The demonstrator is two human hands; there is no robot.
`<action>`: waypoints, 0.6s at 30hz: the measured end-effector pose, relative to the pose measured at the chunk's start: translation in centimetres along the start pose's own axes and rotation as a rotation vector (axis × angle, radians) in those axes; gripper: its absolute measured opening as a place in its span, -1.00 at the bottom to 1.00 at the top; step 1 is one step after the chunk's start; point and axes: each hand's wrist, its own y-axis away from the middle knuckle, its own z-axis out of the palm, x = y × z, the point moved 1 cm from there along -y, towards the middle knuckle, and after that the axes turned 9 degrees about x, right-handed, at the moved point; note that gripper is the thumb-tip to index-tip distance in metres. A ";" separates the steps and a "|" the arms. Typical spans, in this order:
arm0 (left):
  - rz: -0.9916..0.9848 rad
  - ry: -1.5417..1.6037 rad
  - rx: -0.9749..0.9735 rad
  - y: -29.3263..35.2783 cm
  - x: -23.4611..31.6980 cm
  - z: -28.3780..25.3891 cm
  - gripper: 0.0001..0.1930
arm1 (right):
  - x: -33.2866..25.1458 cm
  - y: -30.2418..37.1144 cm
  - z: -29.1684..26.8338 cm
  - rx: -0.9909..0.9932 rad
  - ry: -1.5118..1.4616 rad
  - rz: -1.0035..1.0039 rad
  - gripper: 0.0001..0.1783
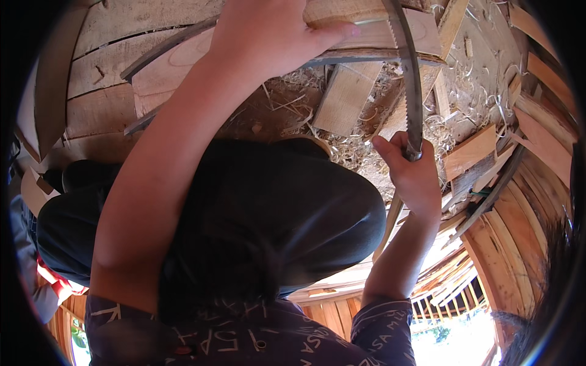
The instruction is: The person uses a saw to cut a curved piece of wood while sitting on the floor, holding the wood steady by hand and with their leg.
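Observation:
My right hand (418, 177) is closed around the saw just below its blade. The long curved blade (410, 79) rises toward the top edge, with its teeth on the left side. It crosses in front of a pale wooden board (372, 39) near the board's right end; I cannot tell whether it touches or cuts the wood. My left hand (268, 27) rests on this board, left of the blade, with the thumb stretched out along it. The other fingers of that hand are mostly beyond the picture's top edge. A dark, bark-like edge runs along the board's near side.
Below the board lie curly shavings (351, 152) and a short flat offcut (348, 97). More wood pieces (470, 152) are scattered at the right, beside stacked planks (506, 226). Planks (101, 113) extend at the upper left. My dark-trousered leg (293, 207) is between my arms.

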 end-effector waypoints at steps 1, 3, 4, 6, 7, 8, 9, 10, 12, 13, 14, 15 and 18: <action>0.009 0.024 0.011 0.3 0.0 -0.1 -0.20 | 0.2 0.2 0.1 -0.005 -0.003 -0.004 -0.50; 0.029 0.075 0.035 0.1 0.0 -0.3 -0.22 | 0.2 0.0 -0.2 -0.004 0.001 -0.026 -0.48; 0.039 0.101 0.049 -0.4 -0.1 -0.2 -0.23 | 0.0 -0.5 -0.5 0.002 0.008 -0.043 -0.48; 0.052 0.136 0.053 -0.8 -0.2 -0.2 -0.24 | -0.1 -0.7 -0.8 0.003 0.016 -0.063 -0.48; 0.055 0.146 0.045 -0.7 -0.2 -0.5 -0.24 | 0.0 -0.5 -0.8 -0.001 0.017 -0.066 -0.48; 0.059 0.155 0.036 -0.6 -0.3 -0.6 -0.24 | 0.1 -0.4 -0.8 -0.006 0.018 -0.069 -0.48; 0.071 0.145 0.036 -0.7 -0.4 -0.6 -0.25 | 0.2 -0.4 -0.9 -0.005 0.024 -0.072 -0.48; 0.083 0.134 0.036 -0.7 -0.5 -0.6 -0.25 | 0.4 -0.4 -1.0 -0.004 0.030 -0.076 -0.48; 0.097 0.118 0.041 -0.6 -0.6 -0.5 -0.25 | 0.2 -0.3 -1.0 -0.003 0.052 -0.079 -0.48; 0.099 0.112 0.046 -0.5 -0.6 -0.4 -0.25 | 0.0 -0.2 -0.9 -0.004 0.068 -0.079 -0.48; 0.101 0.106 0.051 -0.5 -0.6 -0.4 -0.26 | -0.2 -0.1 -0.9 -0.005 0.084 -0.079 -0.48; 0.096 0.111 0.038 -0.5 -0.7 -0.4 -0.26 | -0.2 0.0 -0.9 -0.009 0.080 -0.071 -0.49; 0.107 0.124 -0.015 -0.4 -0.4 -1.0 -0.25 | -0.2 0.0 -0.8 -0.023 0.064 -0.064 -0.50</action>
